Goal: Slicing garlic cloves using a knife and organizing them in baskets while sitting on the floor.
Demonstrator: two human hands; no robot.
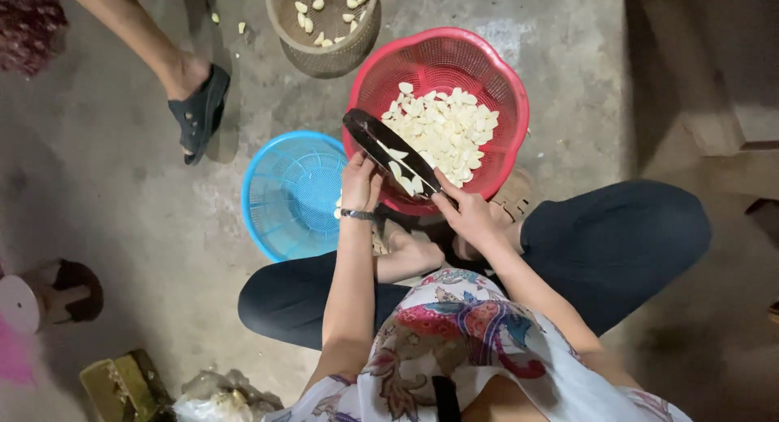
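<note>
Three baskets: blue, brown and red, all standing on a concrete floor (122,227), listed from the left edge across.
Far left: a round wooden stool (49,296) lies low at the edge; below it sit a yellowish block (122,385) and a crumpled plastic bag (215,398).
Another person: a bare leg and a foot in a dark sandal (199,109) stand at upper left, well apart from the work.
Blue basket (284,199): plastic mesh, nothing visible inside, touching the red one's left side.
Brown basket (324,24): at the top, holding a few peeled garlic cloves (329,16); two more lie loose on the floor beside it.
Left hand (359,183): wearing a wristband, fingers clamped on the near end of a long dark tray (389,150), which is tilted over the red basket's rim.
Tray load: several pale peeled cloves (406,174) lie along it, near the lower end.
Right hand (464,211): fingers together at the tray's lower end, touching it; whether they pinch a clove I cannot tell.
Red basket (503,89): a heap of peeled cloves (442,130) covers most of its bottom.
Progress, as I judge it: most of the peeled garlic is gathered in red; the tray's cloves and the brown basket's few are still outside it.
</note>
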